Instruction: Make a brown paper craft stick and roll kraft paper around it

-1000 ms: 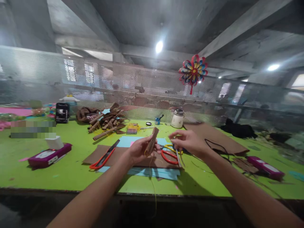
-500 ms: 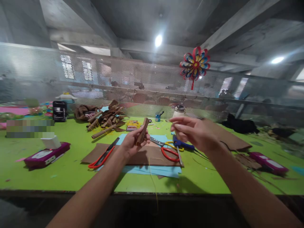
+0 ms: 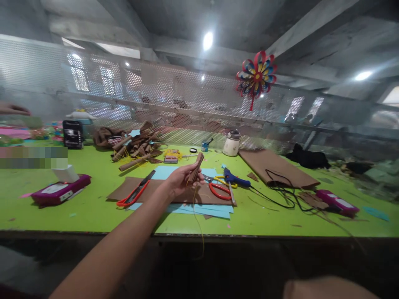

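Observation:
My left hand (image 3: pixel 183 180) is closed around a small rolled piece of brown paper (image 3: pixel 196 168), held tilted above the layered sheets. A thin yellow thread (image 3: pixel 199 232) hangs down from it past the table edge. A blurred shape at the bottom right looks like part of my right hand or arm (image 3: pixel 332 288); its fingers cannot be made out. Below my left hand lie brown paper (image 3: pixel 124 190) and light blue sheets (image 3: pixel 199 211). Red-handled scissors (image 3: pixel 135 191) rest to the left. More red-handled scissors (image 3: pixel 220 191), yellow-handled scissors (image 3: pixel 222 179) and a blue glue gun (image 3: pixel 237 179) are to the right.
Brown paper rolls (image 3: pixel 140 145) are piled at the back left. A phone (image 3: pixel 72 135) stands near a purple box (image 3: pixel 62 191). At back are a jar (image 3: pixel 231 143) and folded brown paper (image 3: pixel 277 166). A black cord (image 3: pixel 274 201) trails right. Another person's hand (image 3: pixel 14 109) shows far left.
My right hand has dropped from above the glue gun to the bottom right. My left hand, still holding the rolled paper, has shifted slightly right. Another person's hand has appeared at the far left.

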